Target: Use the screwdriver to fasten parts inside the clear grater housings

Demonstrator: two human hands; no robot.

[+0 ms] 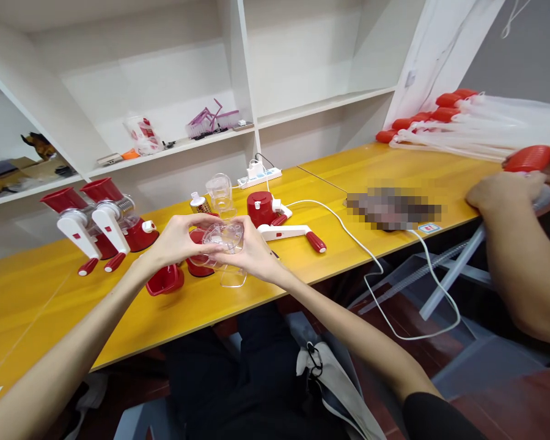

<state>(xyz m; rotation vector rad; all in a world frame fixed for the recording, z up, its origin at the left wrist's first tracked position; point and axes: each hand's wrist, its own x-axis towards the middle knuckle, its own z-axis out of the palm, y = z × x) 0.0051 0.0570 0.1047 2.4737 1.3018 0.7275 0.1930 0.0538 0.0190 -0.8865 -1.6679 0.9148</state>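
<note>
Both my hands hold one clear plastic housing [223,237] above the yellow table [50,293]. My left hand [176,239] pinches its left side and my right hand [253,250] grips its right side, fingers closed. Just beneath them lie a red funnel piece [165,280], a red base [197,266] and another clear part [233,278]. Behind stand a clear cup [220,194] and a small metal drum [200,203].
Two assembled red-and-white hand-crank graters [105,223] stand at the left. A red base with a white crank [282,225], a power strip [259,177] and a white cable [376,269] lie to the right. Another person's arm [513,244] holds a red-capped piece near bagged parts [476,122].
</note>
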